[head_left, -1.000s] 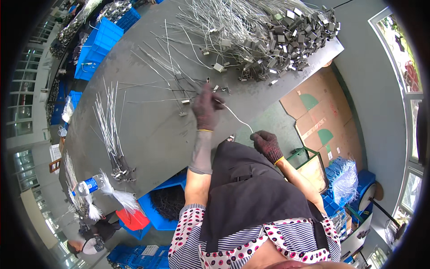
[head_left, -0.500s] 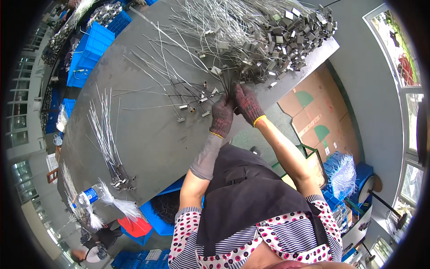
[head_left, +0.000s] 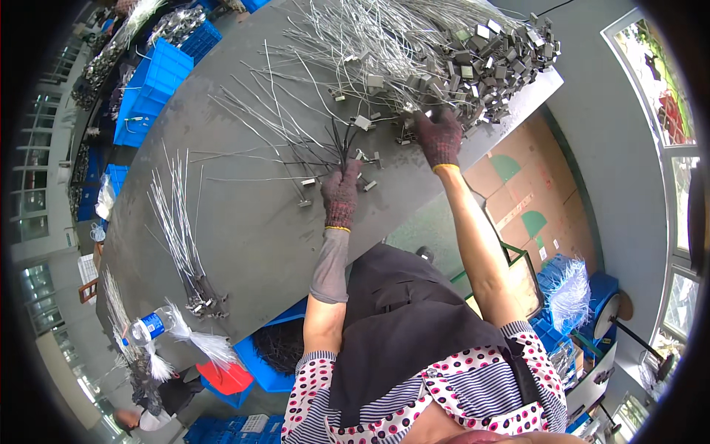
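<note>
My left hand (head_left: pixel 341 196), in a dark red and black knitted glove, is closed around several black wires (head_left: pixel 339 140) that stick up past its fingers. Small metal clip-like ends (head_left: pixel 371 185) of other wires lie beside it on the grey table. To the right, my right hand (head_left: pixel 441 139), gloved the same way, reaches the near edge of a large pile of silvery wires with block-shaped metal ends (head_left: pixel 481 66). Its thumb and fingers are apart at the pile, and the fingertips are partly hidden among the blocks. Loose wires (head_left: pixel 259 118) fan out leftward from my left hand.
A separate bundle of wires (head_left: pixel 177 229) lies at the table's left. A plastic bottle (head_left: pixel 150 325) and white fibre tufts (head_left: pixel 203 344) are at its lower left edge. Blue crates (head_left: pixel 151 92) stand beyond the table. Flattened cardboard (head_left: pixel 518 192) covers floor at right. Another person (head_left: pixel 159 414) is at lower left.
My hands were together near the pile's lower edge; they have parted. The left moved left and down with the black wires, and the right moved right and up to the metal ends.
</note>
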`<move>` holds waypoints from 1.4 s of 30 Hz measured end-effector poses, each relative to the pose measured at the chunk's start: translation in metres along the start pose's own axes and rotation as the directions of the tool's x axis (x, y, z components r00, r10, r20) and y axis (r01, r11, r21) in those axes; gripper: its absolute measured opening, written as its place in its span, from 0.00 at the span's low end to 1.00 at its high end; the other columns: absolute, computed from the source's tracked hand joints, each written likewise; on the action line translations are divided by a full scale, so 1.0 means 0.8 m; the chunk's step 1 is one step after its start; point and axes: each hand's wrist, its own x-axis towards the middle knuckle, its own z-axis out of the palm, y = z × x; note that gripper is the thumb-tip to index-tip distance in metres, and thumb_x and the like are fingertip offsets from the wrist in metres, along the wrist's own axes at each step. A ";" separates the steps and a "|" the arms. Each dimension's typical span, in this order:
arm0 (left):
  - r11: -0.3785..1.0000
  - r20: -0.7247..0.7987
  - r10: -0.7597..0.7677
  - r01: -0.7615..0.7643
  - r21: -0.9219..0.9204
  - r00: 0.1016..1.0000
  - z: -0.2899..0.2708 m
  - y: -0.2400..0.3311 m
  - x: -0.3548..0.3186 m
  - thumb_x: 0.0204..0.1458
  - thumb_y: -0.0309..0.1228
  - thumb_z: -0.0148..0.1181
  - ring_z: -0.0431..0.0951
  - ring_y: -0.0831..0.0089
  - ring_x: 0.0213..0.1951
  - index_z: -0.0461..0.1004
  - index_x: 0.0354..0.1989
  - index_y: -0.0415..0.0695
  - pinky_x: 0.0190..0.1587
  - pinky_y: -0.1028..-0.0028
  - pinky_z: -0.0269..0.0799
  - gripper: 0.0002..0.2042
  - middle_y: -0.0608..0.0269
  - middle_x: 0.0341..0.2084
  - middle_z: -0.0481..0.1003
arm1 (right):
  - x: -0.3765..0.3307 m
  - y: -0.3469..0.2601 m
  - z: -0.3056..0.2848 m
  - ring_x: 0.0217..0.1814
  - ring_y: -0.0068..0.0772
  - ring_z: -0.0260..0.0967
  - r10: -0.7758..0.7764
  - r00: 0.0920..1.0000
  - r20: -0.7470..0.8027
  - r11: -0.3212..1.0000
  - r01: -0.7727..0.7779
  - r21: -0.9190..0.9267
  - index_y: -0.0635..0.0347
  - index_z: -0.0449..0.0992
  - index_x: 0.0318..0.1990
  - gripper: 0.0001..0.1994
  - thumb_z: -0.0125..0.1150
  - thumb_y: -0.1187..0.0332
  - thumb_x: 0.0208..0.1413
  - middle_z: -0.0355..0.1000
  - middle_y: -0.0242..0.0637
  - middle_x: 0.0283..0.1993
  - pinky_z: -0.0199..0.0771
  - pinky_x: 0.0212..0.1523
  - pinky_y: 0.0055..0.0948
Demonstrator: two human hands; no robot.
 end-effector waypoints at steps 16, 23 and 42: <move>0.761 0.345 -0.276 0.424 -0.491 0.897 0.081 0.000 -0.081 0.59 0.29 0.59 0.76 0.73 0.23 0.75 0.49 0.38 0.26 0.71 0.76 0.12 0.60 0.28 0.78 | 0.023 -0.016 0.004 0.48 0.60 0.74 0.119 0.988 0.098 0.993 -0.116 -0.039 0.67 0.80 0.39 0.26 0.59 0.47 0.52 0.76 0.59 0.43 0.72 0.51 0.47; 0.702 0.341 -0.265 0.423 -0.574 0.902 0.065 -0.010 -0.100 0.59 0.30 0.59 0.80 0.69 0.28 0.75 0.48 0.39 0.32 0.67 0.79 0.11 0.60 0.31 0.79 | -0.039 0.036 -0.062 0.38 0.40 0.79 0.018 0.933 0.360 0.943 -0.135 0.303 0.65 0.80 0.42 0.18 0.60 0.60 0.49 0.79 0.48 0.37 0.76 0.41 0.34; 0.405 0.341 -0.239 0.412 -0.816 0.909 0.171 0.035 0.073 0.63 0.30 0.49 0.79 0.54 0.45 0.71 0.43 0.41 0.53 0.52 0.76 0.07 0.51 0.39 0.76 | -0.106 0.070 -0.074 0.32 0.23 0.73 -0.099 0.852 0.514 0.759 -0.270 0.593 0.69 0.77 0.44 0.10 0.57 0.70 0.60 0.77 0.37 0.33 0.74 0.34 0.24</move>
